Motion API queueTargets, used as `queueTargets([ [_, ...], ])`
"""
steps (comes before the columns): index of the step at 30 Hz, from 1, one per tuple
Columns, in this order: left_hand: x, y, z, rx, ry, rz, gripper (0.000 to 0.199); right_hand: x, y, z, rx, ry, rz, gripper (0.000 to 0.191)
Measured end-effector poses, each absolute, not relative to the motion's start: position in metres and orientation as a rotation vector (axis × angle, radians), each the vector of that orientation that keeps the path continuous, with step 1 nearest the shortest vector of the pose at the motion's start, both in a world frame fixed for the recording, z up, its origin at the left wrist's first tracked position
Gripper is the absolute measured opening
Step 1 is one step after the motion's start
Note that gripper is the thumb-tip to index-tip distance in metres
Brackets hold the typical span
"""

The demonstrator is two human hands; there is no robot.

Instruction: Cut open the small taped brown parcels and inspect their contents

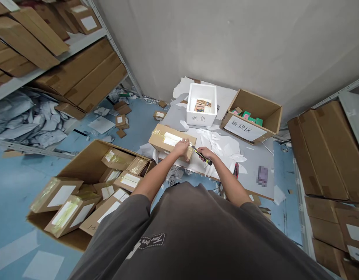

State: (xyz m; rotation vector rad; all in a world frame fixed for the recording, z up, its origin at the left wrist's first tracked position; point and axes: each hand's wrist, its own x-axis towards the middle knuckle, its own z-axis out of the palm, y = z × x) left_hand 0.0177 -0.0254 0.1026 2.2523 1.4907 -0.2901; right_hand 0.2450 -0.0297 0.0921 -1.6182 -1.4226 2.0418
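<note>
A taped cardboard box with a white label lies at the near left edge of the table. My left hand grips its right end, fingers over the top and side. In my right hand is a yellow and black utility knife, its tip pointing left at the box's right end. Whether the blade touches the tape is too small to tell. Torn white paper lies beside the box, under and behind my right hand.
On the table stand a white foam box and an open carton with green packets. A large carton of parcels is at the left. Shelves with boxes flank both sides. A red-black tool lies near the edge.
</note>
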Motion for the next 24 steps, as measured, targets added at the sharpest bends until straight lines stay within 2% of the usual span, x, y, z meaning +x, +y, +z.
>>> queueTargets([
  [12, 0.016, -0.021, 0.102, 2.252, 1.487, -0.341, 0.152, 0.230, -0.065, 0.074, -1.437, -1.102, 2.075, 0.024],
  [17, 0.015, -0.021, 0.102, 2.221, 1.500, -0.349, 0.155, 0.224, -0.070, 0.073, -1.469, -1.134, 1.985, 0.028],
  [24, 0.010, -0.025, 0.098, 2.233, 1.485, -0.268, 0.159, 0.222, -0.070, 0.077, -1.553, -1.327, 1.832, 0.022],
])
